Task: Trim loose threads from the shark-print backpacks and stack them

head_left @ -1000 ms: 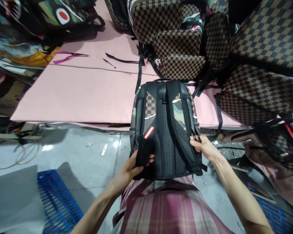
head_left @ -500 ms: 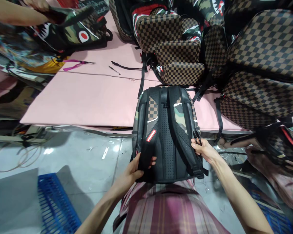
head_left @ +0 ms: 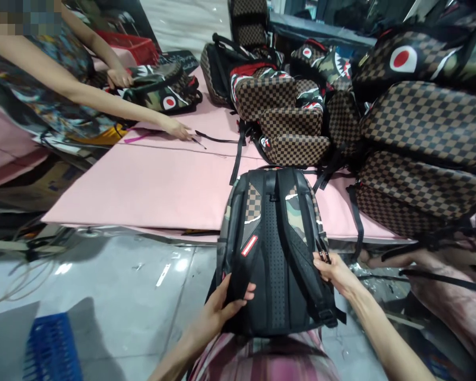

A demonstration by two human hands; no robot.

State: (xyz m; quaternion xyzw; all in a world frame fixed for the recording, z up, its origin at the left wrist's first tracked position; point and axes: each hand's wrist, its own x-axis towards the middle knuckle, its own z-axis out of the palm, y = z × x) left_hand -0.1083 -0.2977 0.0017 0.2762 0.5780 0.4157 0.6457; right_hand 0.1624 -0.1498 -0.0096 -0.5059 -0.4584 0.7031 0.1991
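Note:
A black backpack stands against the table edge in front of my body, its back panel and two shoulder straps facing me. Checkered and camouflage patches show on the straps. My left hand is closed round the lower part of the left shoulder strap, thumb on top and fingertips coming out on its inner side. At the bag's right side, my right hand pinches a small black two-pointed tool, its points up. The same fingers rest against the bag's edge; whether they also grip it is hidden.
The pink table carries several checkered bags on the right and a loose black strap. A co-worker's hand reaches over a thin pointed tool at the left. A blue plastic crate stands on the floor.
My view has tilted up, so table and bags sit lower in it. A co-worker's arm has come in from the left and stretched across the table. Both my hands keep their holds.

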